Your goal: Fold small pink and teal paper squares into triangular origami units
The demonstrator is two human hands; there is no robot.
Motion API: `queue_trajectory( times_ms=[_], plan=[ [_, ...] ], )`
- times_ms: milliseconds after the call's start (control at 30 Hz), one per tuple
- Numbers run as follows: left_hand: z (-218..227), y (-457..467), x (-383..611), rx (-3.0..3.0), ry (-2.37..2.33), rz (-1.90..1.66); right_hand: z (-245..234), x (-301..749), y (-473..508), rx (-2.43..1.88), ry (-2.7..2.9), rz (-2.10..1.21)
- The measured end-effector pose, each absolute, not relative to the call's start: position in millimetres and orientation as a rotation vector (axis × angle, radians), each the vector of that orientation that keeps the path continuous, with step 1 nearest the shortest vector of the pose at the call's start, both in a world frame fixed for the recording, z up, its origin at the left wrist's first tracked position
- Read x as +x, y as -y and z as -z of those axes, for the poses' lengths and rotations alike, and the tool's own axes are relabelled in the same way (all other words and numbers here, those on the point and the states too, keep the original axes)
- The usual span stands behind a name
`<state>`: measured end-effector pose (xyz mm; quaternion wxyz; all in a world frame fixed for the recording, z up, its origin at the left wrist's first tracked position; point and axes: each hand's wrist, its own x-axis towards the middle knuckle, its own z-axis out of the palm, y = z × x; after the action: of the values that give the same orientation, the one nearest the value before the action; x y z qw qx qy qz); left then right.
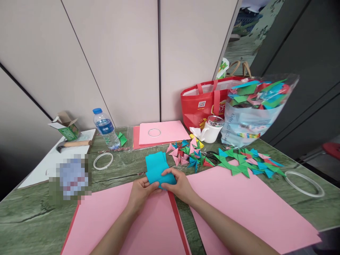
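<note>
A folded piece of turquoise paper [156, 167] lies at the middle of the green table [32, 216]. My left hand [142, 191] pinches its near left edge. My right hand [179, 183] grips its near right corner, fingers curled over the paper. Both hands rest above a large pink sheet [127, 226] with a red sheet edge [177, 219] showing beside it. A second large pink sheet [247, 209] lies just to the right of my right forearm.
Folded paper pieces in pink, green and blue [188, 154] and a paper wreath [247, 163] lie behind. A white mug [211, 131], red bag [204, 102], clear bag of pieces [255, 109], water bottle [105, 129], tape rings [103, 160], hammer [73, 144] and pink paper stack [162, 132] stand around.
</note>
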<state>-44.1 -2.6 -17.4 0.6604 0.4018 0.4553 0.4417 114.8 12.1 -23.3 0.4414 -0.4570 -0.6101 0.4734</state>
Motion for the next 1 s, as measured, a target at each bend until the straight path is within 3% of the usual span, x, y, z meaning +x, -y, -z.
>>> queue_trajectory(
  times_ms=[1000],
  plan=[
    [18, 6, -33, 0.854, -1.069, -1.170, 34, 104, -9, -1.154, 1.556, -0.881]
  ],
)
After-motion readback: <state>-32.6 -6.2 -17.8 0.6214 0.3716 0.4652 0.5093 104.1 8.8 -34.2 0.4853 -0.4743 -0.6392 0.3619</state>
